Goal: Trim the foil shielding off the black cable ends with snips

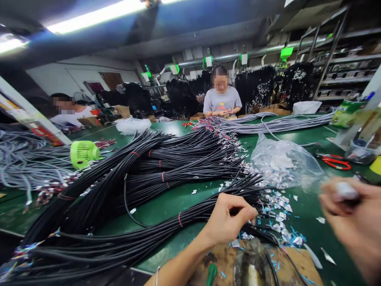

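Note:
My left hand [228, 218] is closed in a pinch over the end of a black cable [262, 234] at the near bundle of black cables [143, 234]. My right hand [355, 220] is blurred by motion at the right edge; its fingers are curled around a small pale piece [345, 191]. Small white and blue scraps [278, 206] lie scattered on the green table [166, 202] between the two hands.
Big bundles of black cables [178, 159] cover the middle. Grey cables [274, 124] lie at the back, a clear plastic bag [282, 161] and red scissors [335, 161] to the right, a green fan [83, 153] at left. Two people sit across the table.

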{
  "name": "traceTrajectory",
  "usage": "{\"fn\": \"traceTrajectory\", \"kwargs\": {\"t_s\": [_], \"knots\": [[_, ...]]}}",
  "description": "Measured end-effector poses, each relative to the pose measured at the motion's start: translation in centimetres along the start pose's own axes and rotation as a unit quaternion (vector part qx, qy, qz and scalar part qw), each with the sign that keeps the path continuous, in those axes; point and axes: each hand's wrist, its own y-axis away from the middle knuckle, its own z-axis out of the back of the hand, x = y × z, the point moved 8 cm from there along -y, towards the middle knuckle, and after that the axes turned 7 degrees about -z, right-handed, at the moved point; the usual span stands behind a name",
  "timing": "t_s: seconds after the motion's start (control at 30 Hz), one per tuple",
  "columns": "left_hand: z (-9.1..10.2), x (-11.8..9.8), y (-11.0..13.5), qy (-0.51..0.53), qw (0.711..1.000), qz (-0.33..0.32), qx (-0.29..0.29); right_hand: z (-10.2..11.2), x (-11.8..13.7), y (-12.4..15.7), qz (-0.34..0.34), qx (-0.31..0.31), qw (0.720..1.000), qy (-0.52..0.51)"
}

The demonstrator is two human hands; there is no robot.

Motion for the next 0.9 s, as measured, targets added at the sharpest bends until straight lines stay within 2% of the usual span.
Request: {"fn": "traceTrajectory", "kwargs": {"t_s": [0.07,0.13,0.23,0.43,0.57,0.67,0.73,0.8,0.87,0.9], "knots": [[-0.1,0.1,0.0,-0.013,1.0,-0.002,-0.014,-1.0,-0.7,0.9,-0.043,0.017,0.999,-0.017],[0.1,0.1,0.1,-0.024,0.999,-0.007,-0.036,-3.4,-0.8,2.5,-0.059,0.093,0.994,0.008],[0.3,0.1,0.3,-0.042,0.997,-0.019,-0.054,-5.1,0.2,4.1,-0.02,0.13,0.99,0.044],[0.7,-1.0,0.9,-0.1,0.988,-0.086,-0.081,-5.6,1.5,4.5,0.08,0.187,0.978,0.049],[0.6,-2.1,1.0,-0.13,0.979,-0.137,-0.083,-5.6,1.4,4.4,0.086,0.184,0.978,0.045],[0.4,-2.3,1.0,-0.138,0.978,-0.143,-0.068,-6.1,1.5,4.7,0.087,0.216,0.972,0.033],[0.2,-2.3,0.9,-0.137,0.978,-0.148,-0.053,-6.7,1.1,4.8,0.057,0.245,0.968,0.017],[0.0,-2.3,0.8,-0.128,0.979,-0.157,-0.039,-7.6,-0.2,5.2,-0.035,0.282,0.958,-0.031],[-0.2,-2.2,0.6,-0.108,0.981,-0.161,-0.024,-8.6,-1.8,5.9,-0.145,0.327,0.929,-0.097],[-0.3,-2.1,0.6,-0.099,0.983,-0.157,-0.017,-8.9,-2.3,6.3,-0.175,0.342,0.917,-0.11]]}}
